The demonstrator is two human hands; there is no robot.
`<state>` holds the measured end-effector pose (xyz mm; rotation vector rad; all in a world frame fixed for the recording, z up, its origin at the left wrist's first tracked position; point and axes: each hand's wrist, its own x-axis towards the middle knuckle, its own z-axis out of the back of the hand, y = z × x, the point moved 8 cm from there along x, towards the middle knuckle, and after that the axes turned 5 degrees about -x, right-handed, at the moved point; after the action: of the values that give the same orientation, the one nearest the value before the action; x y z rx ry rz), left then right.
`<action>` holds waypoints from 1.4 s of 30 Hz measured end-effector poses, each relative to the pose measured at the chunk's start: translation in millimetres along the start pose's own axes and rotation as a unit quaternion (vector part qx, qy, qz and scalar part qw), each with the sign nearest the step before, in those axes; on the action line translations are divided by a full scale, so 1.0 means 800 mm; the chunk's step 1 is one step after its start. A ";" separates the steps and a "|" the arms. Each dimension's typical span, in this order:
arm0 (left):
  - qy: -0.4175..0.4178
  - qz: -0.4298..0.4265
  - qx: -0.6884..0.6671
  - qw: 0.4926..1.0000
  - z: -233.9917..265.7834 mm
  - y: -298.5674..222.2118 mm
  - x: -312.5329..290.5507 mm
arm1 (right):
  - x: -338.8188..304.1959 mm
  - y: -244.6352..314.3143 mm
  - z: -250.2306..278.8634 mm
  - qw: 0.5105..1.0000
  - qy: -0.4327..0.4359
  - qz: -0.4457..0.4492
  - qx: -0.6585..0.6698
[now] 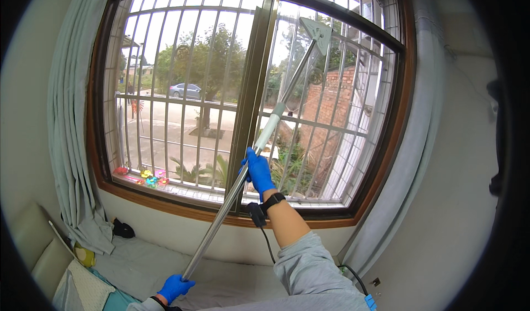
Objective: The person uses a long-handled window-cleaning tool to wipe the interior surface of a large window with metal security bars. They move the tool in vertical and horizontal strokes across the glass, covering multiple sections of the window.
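A long silver pole slants up across the view, part of a window mop (pixel 270 131) with a pale triangular head (pixel 318 33). That head lies against the upper part of the right window pane (pixel 292 62). In a blue glove, my left hand (pixel 175 287) is closed round the pole's lower end, low over the bed. My right hand (pixel 257 173), also blue-gloved, grips the pole farther up, in front of the window's middle frame. A black strap with a small dark device and a cable sits on my right wrist.
Metal bars stand outside the wood-framed window (pixel 165 203). Grey curtains hang at the left (pixel 77 117) and right (pixel 408 145). Colourful small toys (pixel 149 179) rest on the sill at left. Below is a grey bed (pixel 149 256) with pillows (pixel 88 289) at its left end.
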<state>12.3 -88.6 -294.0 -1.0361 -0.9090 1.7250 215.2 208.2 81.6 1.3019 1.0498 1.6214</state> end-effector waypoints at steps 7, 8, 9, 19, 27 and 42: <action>-0.042 -0.024 -0.083 0.995 0.022 -0.085 -0.014 | 0.035 0.060 0.016 1.000 -0.005 0.028 -0.004; -0.039 -0.024 -0.101 0.994 0.021 -0.092 -0.017 | 0.037 0.069 0.019 0.999 -0.008 0.038 -0.004; -0.037 -0.027 -0.115 0.992 0.020 -0.098 -0.017 | 0.039 0.074 0.022 0.999 -0.013 0.033 -0.003; -0.020 -0.035 -0.139 0.990 -0.006 -0.102 -0.019 | 0.035 0.063 0.035 0.999 -0.036 0.008 0.013; -0.020 -0.019 -0.101 0.994 -0.028 -0.045 -0.034 | 0.002 0.013 0.012 1.000 -0.003 -0.004 -0.016; -0.044 -0.021 -0.180 0.982 0.010 -0.077 -0.011 | 0.049 0.059 0.005 0.998 0.000 0.028 -0.051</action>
<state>27.1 -78.3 -233.8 -1.1696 -1.3255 1.6152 208.7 228.3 139.4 1.2725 0.9260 1.6939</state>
